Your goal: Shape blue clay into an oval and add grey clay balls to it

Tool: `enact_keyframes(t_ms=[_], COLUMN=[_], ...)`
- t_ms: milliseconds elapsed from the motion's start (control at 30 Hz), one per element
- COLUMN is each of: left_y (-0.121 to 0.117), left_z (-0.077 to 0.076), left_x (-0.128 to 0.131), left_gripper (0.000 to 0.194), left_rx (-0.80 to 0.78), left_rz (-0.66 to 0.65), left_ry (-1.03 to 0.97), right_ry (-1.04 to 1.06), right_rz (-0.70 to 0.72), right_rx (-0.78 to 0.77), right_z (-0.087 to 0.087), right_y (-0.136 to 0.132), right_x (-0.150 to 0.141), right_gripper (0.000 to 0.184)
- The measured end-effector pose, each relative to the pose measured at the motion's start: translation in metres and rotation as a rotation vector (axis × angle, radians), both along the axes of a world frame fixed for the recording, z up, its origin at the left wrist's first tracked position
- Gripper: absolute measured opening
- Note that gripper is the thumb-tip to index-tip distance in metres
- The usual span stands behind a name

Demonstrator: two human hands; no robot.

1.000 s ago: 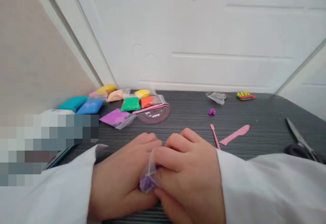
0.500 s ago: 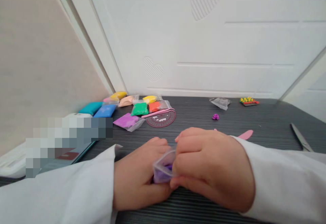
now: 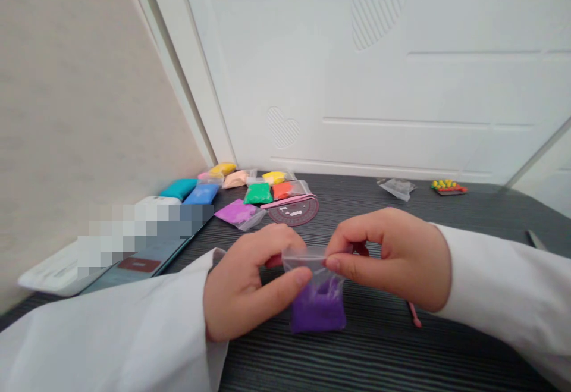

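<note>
A clear zip bag of purple clay (image 3: 318,304) hangs from its top edge just above the dark table. My left hand (image 3: 250,279) pinches the bag's top left corner between thumb and fingers. My right hand (image 3: 390,259) pinches the top right corner, and the two hands hold the mouth of the bag between them. The clay sits in a lump at the bottom of the bag. A small pink spatula (image 3: 414,314) lies just below my right hand, mostly hidden by it.
Several bagged clay packs (image 3: 257,193) and a round mat (image 3: 294,212) lie ahead on the striped table (image 3: 392,350). A loose plastic bag (image 3: 396,188), a small bead tray (image 3: 448,187) and scissors (image 3: 535,239) lie to the right. A blurred device (image 3: 143,255) sits at the left.
My hands have separated and lifted the purple clay bag off the table, holding it up by its top edge. The view has tilted and shifted, and my right hand now covers the pink tools.
</note>
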State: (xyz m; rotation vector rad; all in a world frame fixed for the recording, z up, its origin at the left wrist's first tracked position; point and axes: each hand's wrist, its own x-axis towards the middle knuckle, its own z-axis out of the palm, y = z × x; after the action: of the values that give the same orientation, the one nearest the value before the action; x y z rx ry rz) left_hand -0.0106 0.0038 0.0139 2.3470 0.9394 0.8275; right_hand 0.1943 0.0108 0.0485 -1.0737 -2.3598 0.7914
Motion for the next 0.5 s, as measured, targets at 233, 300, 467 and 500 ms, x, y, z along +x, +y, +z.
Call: enact_keyframes(t_ms=[233, 300, 467, 500], left_y=[-0.008, -0.009, -0.012, -0.012], left_z=[0.003, 0.003, 0.001, 0.001], left_x=[0.003, 0.004, 0.005, 0.005], left_gripper=[0.022, 0.021, 0.022, 0.022], left_rx=[-0.08, -0.05, 0.042, 0.042], left_rz=[0.065, 0.076, 0.049, 0.04], left_ry=[-0.062, -0.051, -0.003, -0.004], right_ry=[0.007, 0.019, 0.095, 0.096], right_rz=[0.014, -0.006, 0.01, 0.017], right_rx=[0.0, -0.016, 0.061, 0.086], right_z=[-0.006, -0.009, -0.016, -0.017], right_y=[0.001, 0.0, -0.008, -0.01], right_x=[0.0, -0.002, -0.008, -0.009], right_gripper=[0.012, 0.012, 0.007, 0.007])
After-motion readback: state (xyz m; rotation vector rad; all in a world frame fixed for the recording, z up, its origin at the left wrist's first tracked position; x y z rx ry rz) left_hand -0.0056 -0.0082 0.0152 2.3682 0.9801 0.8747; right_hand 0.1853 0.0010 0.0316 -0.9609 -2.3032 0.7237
